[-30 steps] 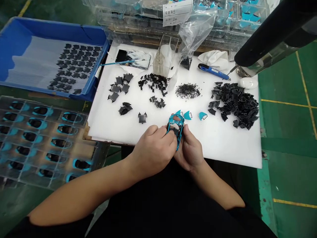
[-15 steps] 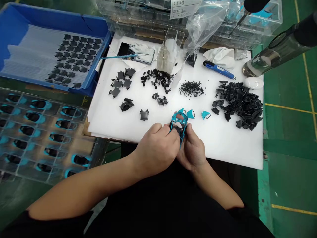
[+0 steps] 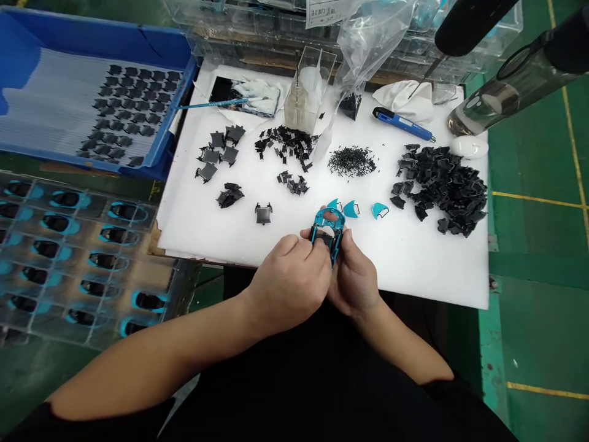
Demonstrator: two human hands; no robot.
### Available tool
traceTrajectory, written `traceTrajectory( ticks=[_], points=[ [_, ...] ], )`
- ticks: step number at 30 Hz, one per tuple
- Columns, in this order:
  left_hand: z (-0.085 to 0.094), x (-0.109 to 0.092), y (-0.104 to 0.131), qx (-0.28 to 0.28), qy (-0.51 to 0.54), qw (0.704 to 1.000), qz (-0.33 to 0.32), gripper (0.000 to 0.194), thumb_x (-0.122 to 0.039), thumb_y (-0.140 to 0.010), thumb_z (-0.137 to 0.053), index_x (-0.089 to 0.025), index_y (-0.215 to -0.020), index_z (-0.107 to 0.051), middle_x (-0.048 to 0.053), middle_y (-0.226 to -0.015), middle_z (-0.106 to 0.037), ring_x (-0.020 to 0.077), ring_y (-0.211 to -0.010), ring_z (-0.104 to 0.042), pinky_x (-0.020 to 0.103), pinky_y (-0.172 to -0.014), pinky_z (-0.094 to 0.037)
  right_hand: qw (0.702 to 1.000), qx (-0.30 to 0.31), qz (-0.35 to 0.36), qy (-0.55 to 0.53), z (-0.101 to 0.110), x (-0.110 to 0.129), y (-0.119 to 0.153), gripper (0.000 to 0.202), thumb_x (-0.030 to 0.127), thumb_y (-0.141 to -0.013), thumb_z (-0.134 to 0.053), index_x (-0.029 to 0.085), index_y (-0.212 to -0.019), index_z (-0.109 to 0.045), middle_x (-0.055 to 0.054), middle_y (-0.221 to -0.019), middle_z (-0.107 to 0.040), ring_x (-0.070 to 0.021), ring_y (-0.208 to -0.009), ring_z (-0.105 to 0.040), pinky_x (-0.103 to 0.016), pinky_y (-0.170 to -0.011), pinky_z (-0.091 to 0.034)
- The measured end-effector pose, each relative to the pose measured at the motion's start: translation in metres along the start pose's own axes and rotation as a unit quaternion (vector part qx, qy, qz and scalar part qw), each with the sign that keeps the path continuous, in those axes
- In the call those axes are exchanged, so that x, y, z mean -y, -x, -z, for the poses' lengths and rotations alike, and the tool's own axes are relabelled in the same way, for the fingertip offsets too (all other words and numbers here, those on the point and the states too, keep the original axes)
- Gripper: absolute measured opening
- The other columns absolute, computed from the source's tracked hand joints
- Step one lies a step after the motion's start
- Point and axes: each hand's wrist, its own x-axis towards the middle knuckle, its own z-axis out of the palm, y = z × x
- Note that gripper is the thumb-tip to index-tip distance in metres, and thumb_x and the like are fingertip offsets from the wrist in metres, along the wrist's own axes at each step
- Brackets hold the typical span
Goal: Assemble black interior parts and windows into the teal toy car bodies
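A teal plastic shell (image 3: 339, 218) with an opening at its far end is held between my hands at the table's near edge. My right hand (image 3: 356, 279) supports it from the right and below, thumb along its side. Curled closed, my left hand (image 3: 292, 276) has its fingertips at a dark grey plastic part (image 3: 324, 236) inside the shell. The fingers hide much of that part. Just beyond lie small teal pieces (image 3: 351, 209) and another teal piece (image 3: 380, 210). A single dark plate-like part (image 3: 264, 213) lies to the left.
Piles of black parts (image 3: 446, 187), tiny black pins (image 3: 352, 161) and small black clips (image 3: 289, 144) cover the white board (image 3: 414, 264). A blue pen-like tool (image 3: 405, 124) and a clear bottle (image 3: 497, 98) stand right. Left are a blue bin (image 3: 184, 92) and a compartment tray (image 3: 151, 273).
The view has shifted slightly, so the table's contents sit a little further left. Both hands keep the shell in nearly the same pose.
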Motion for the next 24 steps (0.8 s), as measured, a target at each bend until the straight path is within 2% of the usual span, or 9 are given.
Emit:
traceTrajectory(
  ticks=[6, 14, 18, 20, 22, 24],
  points=[
    [-0.002, 0.001, 0.004, -0.012, 0.004, 1.000, 0.000, 0.023, -0.010, -0.090, -0.050, -0.006, -0.098, -0.071, 0.012, -0.093, -0.075, 0.0231, -0.075, -0.064, 0.038, -0.065, -0.039, 0.999, 0.015, -0.003, -0.034, 0.001, -0.001, 0.000, 0.038, 0.052, -0.097, -0.051, 0.030, -0.129, -0.055, -0.004, -0.112, -0.073, -0.0236, -0.113, -0.067, -0.044, -0.101, -0.052],
    [-0.003, -0.002, 0.005, -0.001, 0.008, 1.000, 0.017, 0.027, -0.010, -0.091, -0.050, -0.003, -0.109, -0.070, 0.013, -0.100, -0.075, 0.0232, -0.078, -0.063, 0.039, -0.067, -0.041, 0.999, 0.007, -0.011, -0.050, 0.001, -0.002, 0.000, 0.040, 0.051, -0.097, -0.052, 0.030, -0.131, -0.056, -0.004, -0.110, -0.074, -0.0231, -0.112, -0.068, -0.044, -0.104, -0.049],
    [-0.003, -0.005, 0.011, 0.024, 0.025, 0.999, 0.030, 0.033, -0.010, -0.090, -0.052, -0.002, -0.119, -0.066, 0.015, -0.116, -0.071, 0.0263, -0.089, -0.064, 0.040, -0.073, -0.044, 0.996, 0.019, -0.013, -0.091, 0.000, -0.003, 0.000, 0.038, 0.048, -0.099, -0.051, 0.030, -0.132, -0.056, -0.004, -0.109, -0.074, -0.0194, -0.108, -0.070, -0.040, -0.106, -0.048],
    [0.000, -0.006, 0.019, 0.011, 0.041, 0.998, 0.040, 0.039, -0.010, -0.088, -0.057, -0.003, -0.126, -0.062, 0.017, -0.120, -0.069, 0.0273, -0.096, -0.063, 0.040, -0.077, -0.046, 0.994, 0.013, -0.014, -0.108, -0.001, -0.004, -0.001, 0.036, 0.048, -0.100, -0.050, 0.027, -0.128, -0.058, -0.005, -0.109, -0.075, -0.0190, -0.105, -0.070, -0.039, -0.102, -0.051],
    [0.002, -0.001, 0.030, -0.028, 0.075, 0.995, 0.059, 0.047, -0.011, -0.086, -0.063, -0.006, -0.132, -0.058, 0.018, -0.120, -0.067, 0.0263, -0.101, -0.063, 0.040, -0.083, -0.048, 0.994, 0.003, -0.007, -0.112, -0.003, -0.005, -0.001, 0.033, 0.048, -0.100, -0.051, 0.023, -0.118, -0.062, -0.006, -0.110, -0.074, -0.0194, -0.103, -0.071, -0.037, -0.096, -0.054],
    [0.004, 0.010, 0.039, -0.050, 0.136, 0.983, 0.111, 0.061, -0.015, -0.084, -0.070, -0.012, -0.142, -0.050, 0.018, -0.127, -0.062, 0.0266, -0.112, -0.061, 0.040, -0.093, -0.050, 0.995, 0.001, 0.002, -0.101, -0.004, -0.004, 0.000, 0.031, 0.048, -0.099, -0.053, 0.020, -0.108, -0.062, -0.008, -0.111, -0.074, -0.0198, -0.101, -0.072, -0.035, -0.089, -0.057]
  ],
)
